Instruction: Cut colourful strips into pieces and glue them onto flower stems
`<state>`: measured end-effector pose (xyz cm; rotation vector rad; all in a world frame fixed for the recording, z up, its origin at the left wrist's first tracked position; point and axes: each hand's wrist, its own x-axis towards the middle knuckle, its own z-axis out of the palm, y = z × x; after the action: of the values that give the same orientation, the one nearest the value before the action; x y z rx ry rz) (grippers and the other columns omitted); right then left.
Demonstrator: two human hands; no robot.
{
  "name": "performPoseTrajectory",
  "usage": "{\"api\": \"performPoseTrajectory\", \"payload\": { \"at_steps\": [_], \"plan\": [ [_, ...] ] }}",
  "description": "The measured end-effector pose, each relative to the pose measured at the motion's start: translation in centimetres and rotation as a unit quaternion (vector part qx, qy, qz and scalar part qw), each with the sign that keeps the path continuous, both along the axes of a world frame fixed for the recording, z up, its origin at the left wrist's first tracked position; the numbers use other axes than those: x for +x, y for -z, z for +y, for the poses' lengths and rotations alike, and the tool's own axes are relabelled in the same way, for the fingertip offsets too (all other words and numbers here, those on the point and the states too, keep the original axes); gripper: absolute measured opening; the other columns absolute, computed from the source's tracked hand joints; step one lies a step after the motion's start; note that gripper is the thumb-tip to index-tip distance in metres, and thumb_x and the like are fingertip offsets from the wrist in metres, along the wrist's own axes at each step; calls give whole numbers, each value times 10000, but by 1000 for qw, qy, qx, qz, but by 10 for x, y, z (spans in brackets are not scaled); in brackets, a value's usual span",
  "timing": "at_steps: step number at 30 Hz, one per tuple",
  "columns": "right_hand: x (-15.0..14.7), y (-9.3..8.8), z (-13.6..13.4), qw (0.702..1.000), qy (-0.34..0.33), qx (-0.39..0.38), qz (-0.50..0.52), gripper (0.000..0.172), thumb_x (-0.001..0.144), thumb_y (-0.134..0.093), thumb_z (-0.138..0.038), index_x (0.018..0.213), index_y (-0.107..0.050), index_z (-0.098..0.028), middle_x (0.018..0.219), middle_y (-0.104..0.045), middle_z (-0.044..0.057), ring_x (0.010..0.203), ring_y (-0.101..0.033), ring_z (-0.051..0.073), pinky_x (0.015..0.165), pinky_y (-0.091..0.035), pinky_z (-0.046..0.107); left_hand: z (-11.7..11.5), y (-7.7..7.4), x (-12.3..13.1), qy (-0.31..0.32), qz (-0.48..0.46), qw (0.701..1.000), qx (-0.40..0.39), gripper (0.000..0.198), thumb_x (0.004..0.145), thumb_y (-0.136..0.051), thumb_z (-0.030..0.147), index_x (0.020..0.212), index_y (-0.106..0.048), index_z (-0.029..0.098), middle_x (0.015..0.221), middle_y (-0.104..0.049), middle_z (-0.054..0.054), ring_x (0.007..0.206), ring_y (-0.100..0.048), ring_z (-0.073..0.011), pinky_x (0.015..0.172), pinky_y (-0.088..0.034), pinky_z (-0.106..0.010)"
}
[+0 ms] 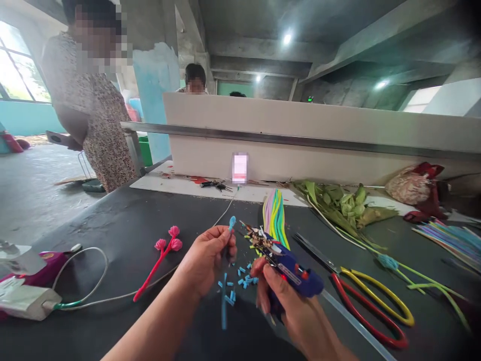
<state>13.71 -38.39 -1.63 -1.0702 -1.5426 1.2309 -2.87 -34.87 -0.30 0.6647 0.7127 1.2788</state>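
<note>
My left hand (pixel 212 253) pinches a small light-blue fuzzy piece (pixel 232 222), which sticks up from between thumb and fingers. Close to its right, my right hand (pixel 276 291) is wrapped round a dark-blue glue gun (pixel 296 273) whose nozzle end, crusted with residue, points up and left toward the blue piece without touching it. Short cut blue pieces (pixel 246 281) and a longer blue strip (pixel 224 306) lie on the dark table below and between the hands. Behind the gun is a bundle of yellow, green and lilac strips (pixel 276 215).
Scissors (pixel 349 281) with red and yellow handles lie at right, near green leaves (pixel 341 203). A pink flower stem (pixel 156 265), white plugs (pixel 28 298) and a cable are at left. A phone (pixel 239 168) stands at the back panel. A person (pixel 105 115) stands back left.
</note>
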Motion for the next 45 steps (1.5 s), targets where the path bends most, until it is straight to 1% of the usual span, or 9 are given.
{"api": "performPoseTrajectory", "payload": {
  "at_steps": [3, 5, 10, 15, 22, 27, 31, 38, 45],
  "plan": [
    [2, 6, 5, 1000, -5, -11, 21, 335, 877, -419, -500, 817, -588, -218, 487, -536, -23, 507, -511, 154, 583, -399, 301, 0, -1, 2, -1, -62, 998, -21, 166, 693, -668, 152, 734, -508, 149, 730, -542, -10, 604, -506, -68, 612, -443, -195],
    [2, 8, 6, 999, 0, -21, 26, 351, 870, -425, -512, 809, -581, -204, 456, -517, -34, 474, -502, 142, 565, -404, 290, 0, -2, 3, -1, -71, 997, -23, 180, 684, -671, 139, 729, -498, 153, 732, -541, -9, 593, -496, -61, 589, -426, -176],
    [-1, 4, 2, 999, -8, -44, 0, 404, 831, -446, -570, 757, -554, -188, 407, -457, -53, 419, -462, 127, 525, -409, 284, 0, -3, 5, -8, -44, 999, -5, 191, 663, -701, 180, 723, -524, 145, 685, -524, 7, 543, -445, -41, 533, -372, -147],
    [2, 5, 2, 996, 5, -48, -78, 445, 823, -419, -607, 732, -556, -193, 416, -457, -46, 455, -506, 141, 556, -421, 291, 0, -1, 7, -32, -18, 999, -12, 222, 665, -713, 259, 761, -550, 144, 649, -505, 19, 518, -406, -36, 507, -336, -145],
    [2, 6, 2, 992, -5, -58, -112, 469, 838, -372, -613, 739, -557, -193, 402, -448, -50, 459, -528, 145, 548, -426, 275, -1, 4, 8, -33, 1, 999, 21, 183, 713, -670, 263, 736, -530, 149, 652, -491, 21, 522, -405, -46, 515, -326, -168],
    [-1, 4, 2, 993, 3, -50, -103, 458, 843, -373, -601, 712, -534, -192, 386, -423, -58, 430, -498, 134, 527, -430, 269, -1, 6, 8, -23, 2, 999, 41, 123, 768, -614, 231, 749, -526, 146, 669, -487, 14, 545, -414, -54, 536, -329, -180],
    [0, 5, 2, 996, -15, -46, -72, 431, 846, -387, -588, 706, -513, -200, 380, -406, -68, 408, -462, 121, 500, -426, 259, -1, 4, 8, -19, 7, 999, 48, 117, 781, -595, 220, 734, -516, 146, 664, -475, 15, 540, -407, -57, 528, -318, -185],
    [0, 4, 3, 995, -24, -66, -74, 444, 842, -384, -597, 677, -506, -203, 374, -423, -67, 408, -474, 117, 509, -434, 254, -1, 3, 8, -22, 7, 999, 42, 116, 776, -596, 210, 732, -514, 140, 657, -473, 15, 533, -402, -55, 520, -306, -182],
    [3, 9, 5, 995, -36, -46, -79, 434, 862, -369, -570, 694, -520, -200, 383, -439, -64, 420, -500, 120, 515, -426, 252, -1, 3, 8, -21, 1, 999, 39, 116, 787, -581, 201, 722, -504, 144, 654, -467, 17, 524, -399, -54, 513, -300, -182]
  ]
}}
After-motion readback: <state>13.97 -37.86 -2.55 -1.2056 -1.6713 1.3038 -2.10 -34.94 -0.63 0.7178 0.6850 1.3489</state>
